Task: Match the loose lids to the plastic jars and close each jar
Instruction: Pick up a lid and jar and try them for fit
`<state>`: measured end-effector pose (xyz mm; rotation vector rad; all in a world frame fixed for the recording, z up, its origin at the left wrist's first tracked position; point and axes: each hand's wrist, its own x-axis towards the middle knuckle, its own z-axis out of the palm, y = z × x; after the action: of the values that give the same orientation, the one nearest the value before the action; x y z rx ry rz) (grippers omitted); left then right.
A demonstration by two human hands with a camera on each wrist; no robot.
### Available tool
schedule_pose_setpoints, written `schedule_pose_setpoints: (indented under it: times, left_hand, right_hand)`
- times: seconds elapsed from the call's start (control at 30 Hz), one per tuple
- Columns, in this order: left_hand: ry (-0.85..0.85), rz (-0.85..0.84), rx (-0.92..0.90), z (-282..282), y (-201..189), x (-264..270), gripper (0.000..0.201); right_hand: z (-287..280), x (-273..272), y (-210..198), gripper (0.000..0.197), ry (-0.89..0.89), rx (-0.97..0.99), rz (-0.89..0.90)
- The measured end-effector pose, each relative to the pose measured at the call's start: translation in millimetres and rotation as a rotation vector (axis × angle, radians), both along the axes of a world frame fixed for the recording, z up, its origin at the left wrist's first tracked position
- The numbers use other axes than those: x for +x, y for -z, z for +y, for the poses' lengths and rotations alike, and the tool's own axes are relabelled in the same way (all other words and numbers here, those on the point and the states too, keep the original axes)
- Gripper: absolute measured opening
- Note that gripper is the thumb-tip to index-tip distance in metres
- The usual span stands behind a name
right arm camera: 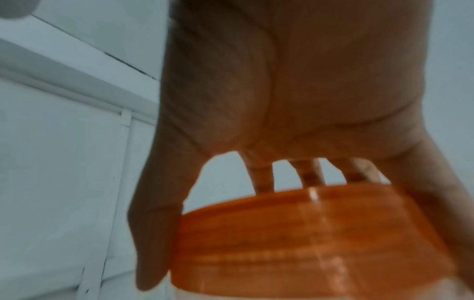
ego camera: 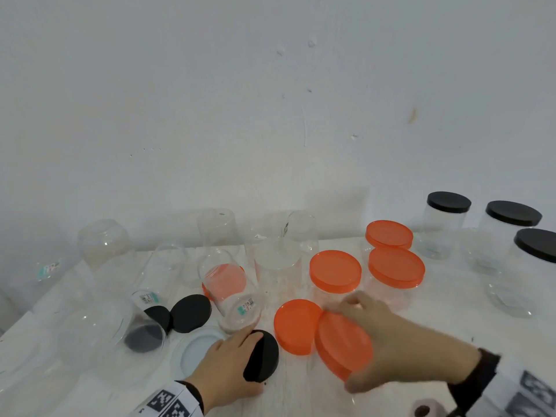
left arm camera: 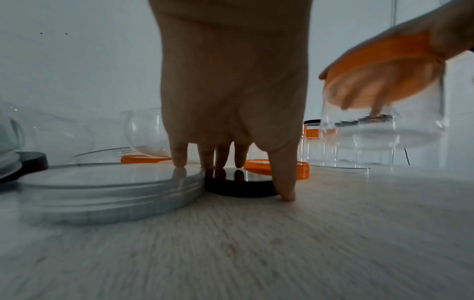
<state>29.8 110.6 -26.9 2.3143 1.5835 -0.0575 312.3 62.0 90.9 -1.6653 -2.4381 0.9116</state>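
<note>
My left hand (ego camera: pixel 240 353) lies over a black lid (ego camera: pixel 264 361) flat on the white table. Its fingertips (left arm camera: pixel 239 162) press on the lid's top, the thumb hooks the near rim, and the little finger touches a clear lid (left arm camera: pixel 110 182) beside it. My right hand (ego camera: pixel 373 332) grips an orange lid (ego camera: pixel 343 344) by the rim and holds it tilted. In the left wrist view this orange lid (left arm camera: pixel 379 75) sits over the mouth of a clear jar (left arm camera: pixel 382 134). A second orange lid (ego camera: pixel 296 326) lies flat between my hands.
Two more black lids (ego camera: pixel 191 313) lie at the left beside clear jars on their sides (ego camera: pixel 231 293). Open jars (ego camera: pixel 276 260) stand at the back. Three orange-lidded jars (ego camera: pixel 335 270) stand mid-right and three black-lidded jars (ego camera: pixel 513 213) far right.
</note>
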Motion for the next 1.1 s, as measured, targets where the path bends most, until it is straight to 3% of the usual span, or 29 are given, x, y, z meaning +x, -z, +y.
schedule_pose_setpoints:
  times: [0.2,0.33,0.53,0.83,1.1]
  left_hand:
    - [-0.032,-0.052,0.053,3.6,4.6,1.3,0.075]
    - [-0.072,-0.068,0.083,1.9,9.1,2.8,0.079]
    - [-0.057,-0.038,0.087,1.3,11.9,3.9,0.075]
    - [-0.062,-0.037,0.043,1.9,13.3,3.7,0.076]
    - [-0.090,-0.056,-0.011,-1.0,11.4,3.7,0.079]
  right_hand:
    - [65.4,19.1,-61.3,0.119,0.316,0.355,0.098]
    - [130.3,19.9,-62.2,0.109,0.521,0.471,0.095]
    - [194.7,11.8,-37.9,0.100,0.552,0.360,-0.104]
    - [226.2,1.7,-5.5,0.101,0.410,0.187,-0.468]
    - [230.0,3.1,10.7,0.083,0.412,0.078,-0.480]
